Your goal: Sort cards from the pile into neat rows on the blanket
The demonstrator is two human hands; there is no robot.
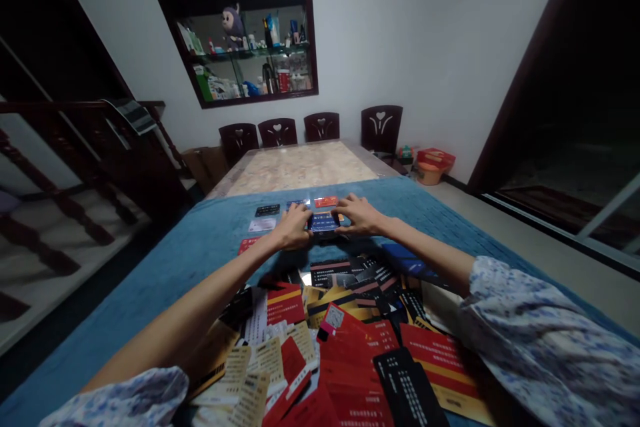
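Note:
A blue card (324,221) with white print lies between my two hands at the far part of the blue cloth. The fingers of my left hand (295,225) are closed on its left edge. At its right edge, my right hand (361,215) grips with bent fingers and the thumb below. Just beyond the blue card is an orange card (326,201), and another blue card shows partly behind my left fingers. To the left lie a black card (267,211), a pale card (263,224) and a partly hidden red card (248,244).
A heap of overlapping red, gold, black and white cards (350,360) spreads under and between my forearms. The blue cloth (165,280) covers the near part of a stone-topped table (295,167). Dark chairs (381,127) stand beyond; a stair railing (65,193) is on the left.

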